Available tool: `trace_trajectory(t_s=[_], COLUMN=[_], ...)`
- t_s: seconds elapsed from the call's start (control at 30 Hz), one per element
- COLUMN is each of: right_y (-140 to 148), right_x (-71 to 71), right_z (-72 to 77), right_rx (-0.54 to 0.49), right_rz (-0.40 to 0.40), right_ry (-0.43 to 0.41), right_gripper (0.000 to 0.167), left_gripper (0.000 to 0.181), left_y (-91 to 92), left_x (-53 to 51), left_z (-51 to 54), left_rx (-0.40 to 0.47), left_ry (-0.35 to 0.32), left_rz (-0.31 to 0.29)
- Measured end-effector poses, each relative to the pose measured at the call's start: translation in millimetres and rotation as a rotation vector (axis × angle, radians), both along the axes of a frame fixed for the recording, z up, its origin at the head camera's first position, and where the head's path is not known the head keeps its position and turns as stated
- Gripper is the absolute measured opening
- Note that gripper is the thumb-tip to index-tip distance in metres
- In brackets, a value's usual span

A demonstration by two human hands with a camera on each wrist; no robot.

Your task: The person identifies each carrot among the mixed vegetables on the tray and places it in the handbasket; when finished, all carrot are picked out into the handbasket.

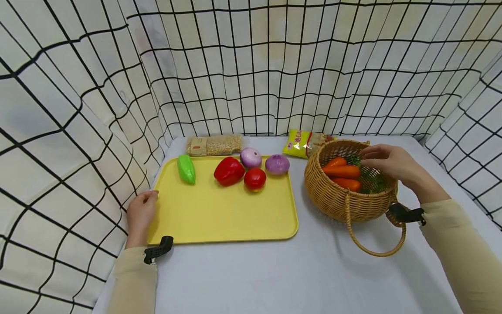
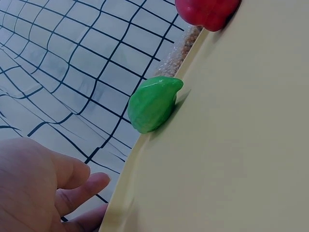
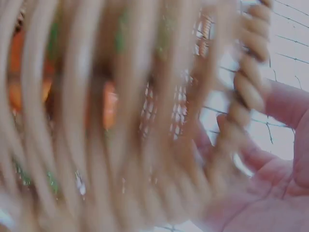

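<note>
My left hand (image 1: 141,211) is at the left edge of the yellow tray (image 1: 219,213). In the left wrist view its fingers (image 2: 82,193) are loosely bent by the tray rim, the lowest one meeting it. Nearest on the tray lies a green pepper (image 1: 186,169). My right hand (image 1: 392,163) hovers over the right side of a wicker basket (image 1: 333,205), fingers relaxed, nothing seen in them. Several carrots (image 1: 343,171) with green tops lie in the basket. Blurred wicker covers much of the right wrist view, partly hiding the right hand (image 3: 270,183).
A red bell pepper (image 1: 229,171), a tomato (image 1: 255,179) and two purple onions (image 1: 277,164) sit toward the tray's back right. Behind are a bag of beige grains (image 1: 215,145) and a yellow packet (image 1: 300,143). The basket handle (image 1: 368,250) hangs forward. Black netting (image 1: 274,69) surrounds the table.
</note>
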State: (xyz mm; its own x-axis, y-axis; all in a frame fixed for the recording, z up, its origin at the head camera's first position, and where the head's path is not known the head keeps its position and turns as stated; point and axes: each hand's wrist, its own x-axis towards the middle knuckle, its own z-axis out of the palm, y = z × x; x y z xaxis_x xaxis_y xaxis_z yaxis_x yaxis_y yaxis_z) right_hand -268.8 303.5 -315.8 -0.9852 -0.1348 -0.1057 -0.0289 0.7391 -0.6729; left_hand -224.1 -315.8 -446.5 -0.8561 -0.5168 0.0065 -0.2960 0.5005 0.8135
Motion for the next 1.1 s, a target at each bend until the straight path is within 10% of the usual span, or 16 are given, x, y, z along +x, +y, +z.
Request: trace_trajectory(t_s=[0.7,0.93,1.1], right_y=[-20.2,-37.6,-37.9], right_x=[42.8,31.7,8.4], right_z=[25.4,34.1,47.6], right_rx=[-0.068,-0.028,-0.001], right_rz=[-0.028,-0.012,-0.022], right_ry=[0.139,0.142,0.162], right_gripper=[0.051,0.053,0.052], left_gripper=[0.046,0.06,0.06], left_y=[-3.6,6.2,30.8], left_x=[-4.7,-12.6,-32.1], left_z=[2.6,44.3,90.5], left_rx=[-0.025,-0.239,-0.435], left_ry=[0.005,-0.19,-0.178], left_rz=[-0.038,-0.341,-0.501])
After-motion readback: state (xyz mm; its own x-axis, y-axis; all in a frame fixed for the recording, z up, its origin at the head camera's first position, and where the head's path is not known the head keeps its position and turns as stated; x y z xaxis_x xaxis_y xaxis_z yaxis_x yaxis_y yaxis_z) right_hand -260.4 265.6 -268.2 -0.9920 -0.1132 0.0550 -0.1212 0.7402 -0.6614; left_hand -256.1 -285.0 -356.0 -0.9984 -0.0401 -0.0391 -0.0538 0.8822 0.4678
